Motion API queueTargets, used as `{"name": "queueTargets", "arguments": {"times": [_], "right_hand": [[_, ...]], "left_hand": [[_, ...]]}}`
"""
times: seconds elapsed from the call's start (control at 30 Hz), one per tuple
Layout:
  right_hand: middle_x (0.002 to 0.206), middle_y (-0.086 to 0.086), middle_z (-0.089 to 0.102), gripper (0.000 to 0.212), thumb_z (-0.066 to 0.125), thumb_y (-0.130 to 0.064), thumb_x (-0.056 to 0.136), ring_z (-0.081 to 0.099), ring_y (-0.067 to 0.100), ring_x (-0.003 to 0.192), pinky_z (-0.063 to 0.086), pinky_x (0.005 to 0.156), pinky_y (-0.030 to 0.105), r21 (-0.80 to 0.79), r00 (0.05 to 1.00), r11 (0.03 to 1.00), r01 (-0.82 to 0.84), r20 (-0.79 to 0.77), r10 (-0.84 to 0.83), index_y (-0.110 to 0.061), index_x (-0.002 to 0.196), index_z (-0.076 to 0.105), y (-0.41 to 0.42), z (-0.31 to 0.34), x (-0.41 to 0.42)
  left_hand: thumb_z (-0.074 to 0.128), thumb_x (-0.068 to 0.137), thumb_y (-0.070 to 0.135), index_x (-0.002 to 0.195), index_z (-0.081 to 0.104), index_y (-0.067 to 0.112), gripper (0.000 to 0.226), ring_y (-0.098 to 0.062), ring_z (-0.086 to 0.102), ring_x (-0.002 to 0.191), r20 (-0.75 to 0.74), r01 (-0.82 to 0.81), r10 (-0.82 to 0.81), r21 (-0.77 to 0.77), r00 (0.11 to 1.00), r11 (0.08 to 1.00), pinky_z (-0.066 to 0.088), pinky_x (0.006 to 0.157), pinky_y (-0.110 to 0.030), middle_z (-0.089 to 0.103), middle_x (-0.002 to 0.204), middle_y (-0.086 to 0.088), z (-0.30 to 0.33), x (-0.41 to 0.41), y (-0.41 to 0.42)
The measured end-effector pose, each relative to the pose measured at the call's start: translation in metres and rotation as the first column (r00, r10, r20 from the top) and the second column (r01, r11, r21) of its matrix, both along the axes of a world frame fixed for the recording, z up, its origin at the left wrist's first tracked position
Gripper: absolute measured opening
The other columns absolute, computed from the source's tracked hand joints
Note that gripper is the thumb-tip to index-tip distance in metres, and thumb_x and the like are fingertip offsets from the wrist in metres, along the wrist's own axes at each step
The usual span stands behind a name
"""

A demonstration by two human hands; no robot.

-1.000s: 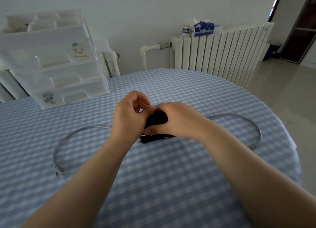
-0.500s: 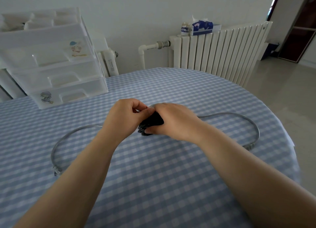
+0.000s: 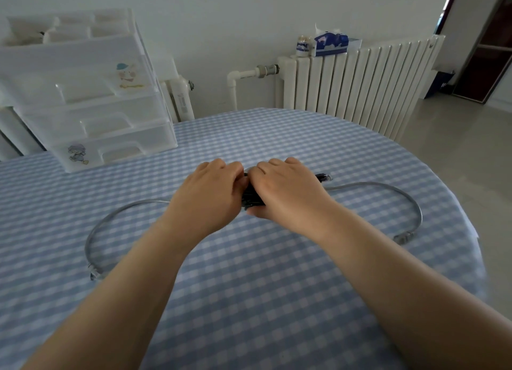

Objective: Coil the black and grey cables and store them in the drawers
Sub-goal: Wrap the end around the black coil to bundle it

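Left hand: the left hand (image 3: 209, 195) is knuckles up at the middle of the table, fingers curled down and closed on the left side of the black cable (image 3: 252, 196).
Right hand: the right hand (image 3: 288, 192) sits just beside the left at its 3 o'clock, fingers bent over the bundle and thumb under its near edge, gripping it.
Black cable: bunched into a small bundle between the two hands, mostly hidden by them; one black plug end (image 3: 324, 177) pokes out at 2 o'clock of the right hand.
Grey cable: the grey cable (image 3: 410, 200) lies loose and uncoiled on the cloth, running in a wide arc behind the hands, from a connector at 8 o'clock of the table to a connector at 4 o'clock.
Drawers: the clear plastic drawers (image 3: 91, 114) stand at 10 o'clock on the table, all fronts closed, well apart from both cables.
Table: the table (image 3: 249, 300) wears a blue and white checked cloth.
Radiator: a white radiator (image 3: 360, 84) stands at 1 o'clock beyond the table, with a tissue box (image 3: 331, 44) on top.
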State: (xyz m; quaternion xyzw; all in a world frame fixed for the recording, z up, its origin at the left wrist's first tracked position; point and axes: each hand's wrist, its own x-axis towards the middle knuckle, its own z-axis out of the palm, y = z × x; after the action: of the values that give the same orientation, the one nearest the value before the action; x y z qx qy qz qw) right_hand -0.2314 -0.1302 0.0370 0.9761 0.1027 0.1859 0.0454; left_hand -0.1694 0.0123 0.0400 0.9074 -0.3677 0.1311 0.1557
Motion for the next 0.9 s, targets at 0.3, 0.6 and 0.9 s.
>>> {"name": "queueTargets", "arguments": {"times": [0.3,0.6,0.9], "right_hand": [[0.101,0.001,0.058,0.049,0.06,-0.053,0.086,0.055,0.02,0.094,0.026,0.076,0.028,-0.03,0.998,0.998,0.055,-0.012,-0.056,-0.012,0.111,0.05,0.004,-0.002,-0.001],[0.094,-0.006,0.06,0.047,0.056,-0.06,0.086,0.058,0.017,0.087,0.035,0.08,0.031,0.141,0.999,0.989,0.052,0.007,-0.054,-0.02,0.111,0.053,0.005,-0.001,0.002],[0.073,-0.014,0.05,0.03,0.053,-0.056,0.087,0.049,0.01,0.064,0.029,0.053,0.025,0.183,0.996,0.98,0.079,-0.061,-0.068,-0.026,0.085,0.048,0.006,0.004,-0.001]], "left_hand": [[0.054,0.096,0.026,0.076,0.061,0.015,0.024,0.0,0.041,0.044,-0.459,-0.029,-0.088,-0.242,0.884,0.97,0.036,0.046,-0.008,0.05,0.057,0.006,0.009,0.007,0.001],[0.046,0.096,0.024,0.073,0.049,0.021,0.024,-0.006,0.047,0.066,-0.123,0.074,-0.092,-0.148,0.988,0.986,0.032,0.063,-0.02,0.048,0.072,0.009,0.011,0.002,0.003],[0.037,0.096,0.023,0.078,0.04,0.019,0.019,-0.014,0.038,0.059,0.292,-0.01,-0.031,0.138,0.956,0.99,0.024,0.061,-0.028,0.043,0.066,0.006,0.011,-0.008,0.004]]}}
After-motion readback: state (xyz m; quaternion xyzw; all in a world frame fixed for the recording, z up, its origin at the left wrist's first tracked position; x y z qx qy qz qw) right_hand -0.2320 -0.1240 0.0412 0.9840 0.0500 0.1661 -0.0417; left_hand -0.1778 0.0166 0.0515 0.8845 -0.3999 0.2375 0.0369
